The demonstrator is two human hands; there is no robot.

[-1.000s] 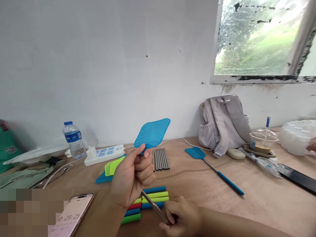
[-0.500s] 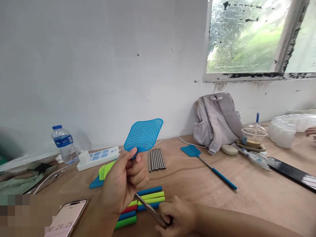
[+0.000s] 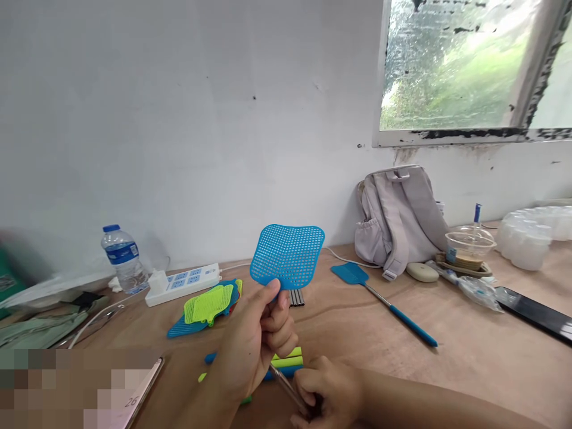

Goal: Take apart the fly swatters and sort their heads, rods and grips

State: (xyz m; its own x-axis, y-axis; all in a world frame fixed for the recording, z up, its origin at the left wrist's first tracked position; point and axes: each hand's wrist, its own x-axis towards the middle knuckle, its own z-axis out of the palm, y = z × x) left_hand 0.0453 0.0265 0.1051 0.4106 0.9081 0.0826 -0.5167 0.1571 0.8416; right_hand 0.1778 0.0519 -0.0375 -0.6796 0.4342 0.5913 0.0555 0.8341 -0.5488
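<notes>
My left hand (image 3: 259,342) is closed around the neck of a blue mesh fly-swatter head (image 3: 288,255), held upright above the wooden table (image 3: 469,363). A thin metal rod (image 3: 286,387) runs down from it into my right hand (image 3: 328,393), which is closed on the rod's lower end. Under my hands lie several coloured foam handle sleeves (image 3: 286,362), mostly hidden. A pile of loose swatter heads (image 3: 208,307), green on blue, lies to the left. Several metal rods (image 3: 296,297) lie just behind my left hand.
A finished blue swatter (image 3: 384,304) lies to the right. Along the wall stand a water bottle (image 3: 121,259), a white power strip (image 3: 183,283), a grey backpack (image 3: 397,217), a plastic cup (image 3: 469,244) and clear containers (image 3: 531,235). A phone (image 3: 536,313) lies far right, another (image 3: 138,396) lower left.
My left hand has moved right and turned the blue swatter head to face me more squarely. The pile of swatter heads is now uncovered. The view shifted slightly.
</notes>
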